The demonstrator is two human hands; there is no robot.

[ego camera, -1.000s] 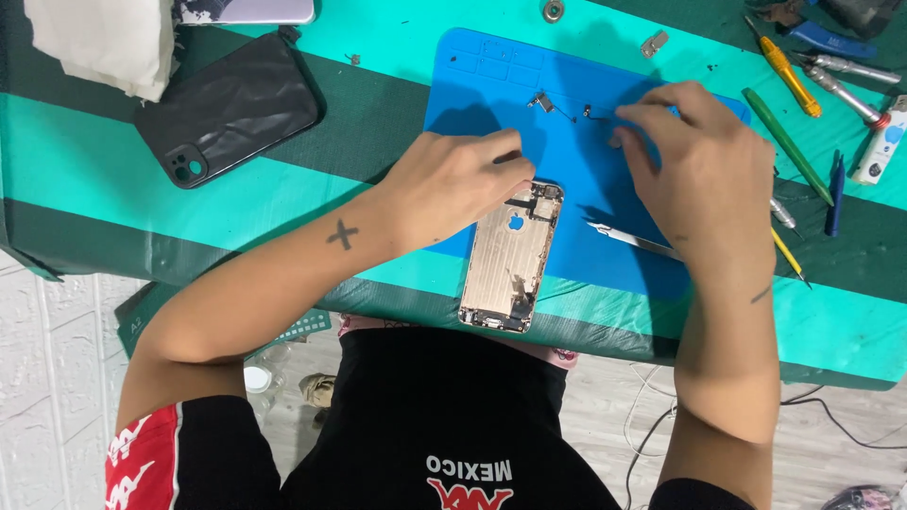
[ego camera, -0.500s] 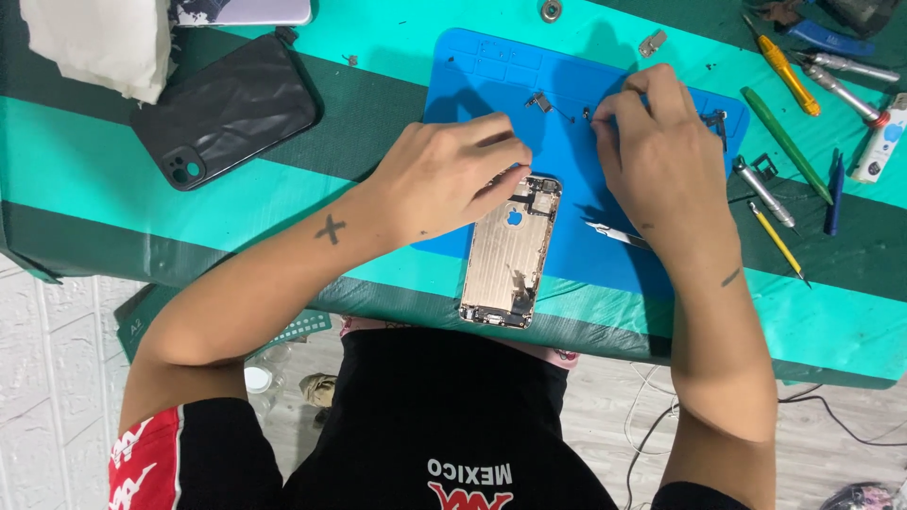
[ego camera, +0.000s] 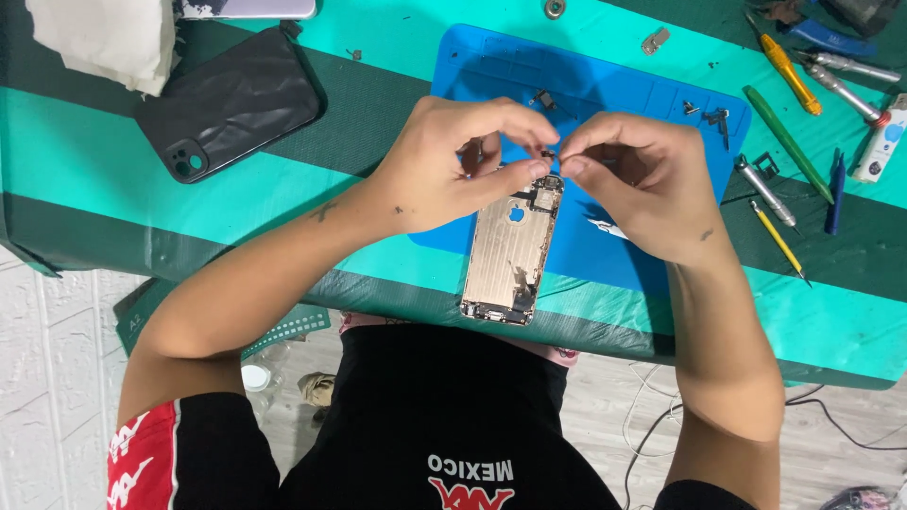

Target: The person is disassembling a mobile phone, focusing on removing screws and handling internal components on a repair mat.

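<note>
Left hand [ego camera: 453,161], mid-frame, and right hand [ego camera: 633,179] beside it pinch their fingertips together on a tiny dark part [ego camera: 549,153] just above the top end of the opened gold phone chassis [ego camera: 510,250], which lies centre on the blue rubber mat [ego camera: 605,85]; a black phone back [ego camera: 231,104] sits upper left.

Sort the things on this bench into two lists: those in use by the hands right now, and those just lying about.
In use:
left hand
right hand
small part pinched between their fingertips
opened phone
blue mat

Lying about:
black phone
white cloth
yellow screwdriver
green tool
blue pen
</note>
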